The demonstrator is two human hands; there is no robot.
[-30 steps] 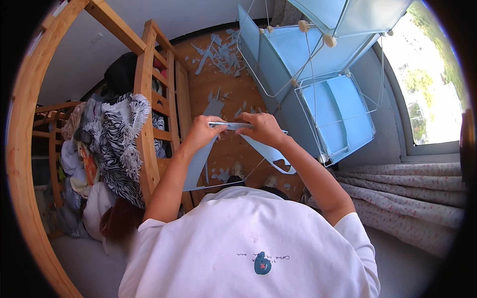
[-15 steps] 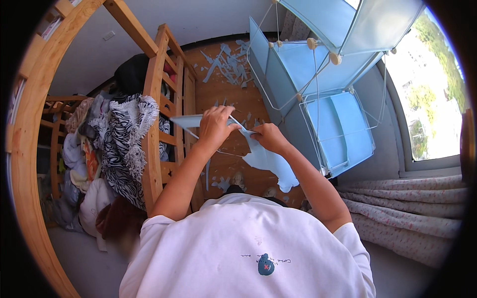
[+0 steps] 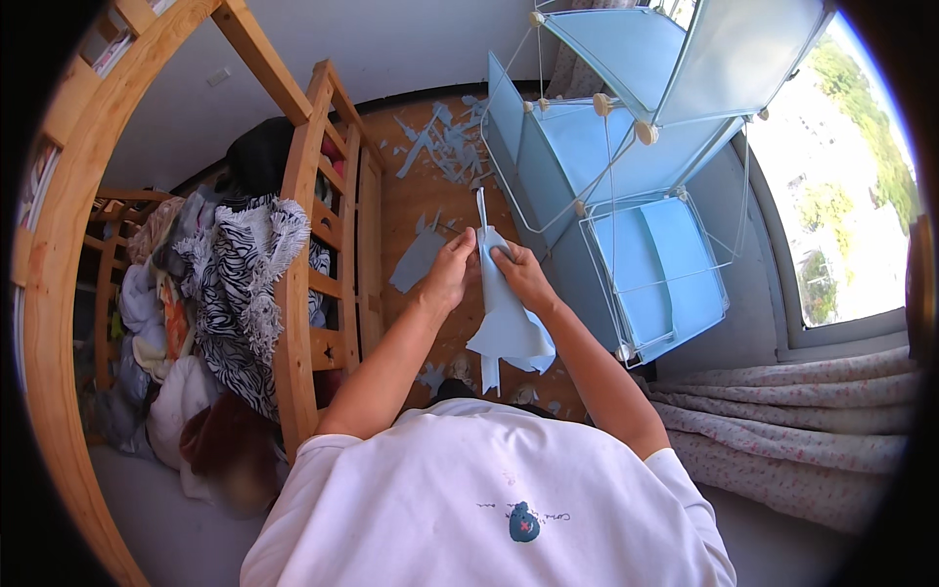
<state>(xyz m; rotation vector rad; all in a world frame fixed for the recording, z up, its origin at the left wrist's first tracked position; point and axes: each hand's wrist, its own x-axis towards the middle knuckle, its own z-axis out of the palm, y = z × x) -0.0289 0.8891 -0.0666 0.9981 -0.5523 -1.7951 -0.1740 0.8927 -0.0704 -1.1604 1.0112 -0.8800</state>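
Note:
In front of me is a thin wire-framed panel (image 3: 481, 210), turned nearly edge-on. My left hand (image 3: 452, 269) is closed at its left side, fingertips mostly hidden behind the edge. A light-blue plastic sheet (image 3: 501, 318) hangs from the panel, partly peeled loose, with a ragged, curling lower end. My right hand (image 3: 523, 277) pinches this sheet near its upper part, thumb on top. The two hands are close together over the floor.
Torn blue scraps (image 3: 445, 142) litter the wooden floor, with a larger blue piece (image 3: 419, 259) left of my hands. A light-blue panel rack (image 3: 587, 166) stands at right, beside a window and curtain (image 3: 773, 411). A wooden bed frame (image 3: 303, 254) with piled clothes is at left.
The panel has swung from slanting leftward to nearly upright and edge-on. My left hand moved right and nearer; the hanging sheet shifted left and bunched. A larger blue piece shows on the floor.

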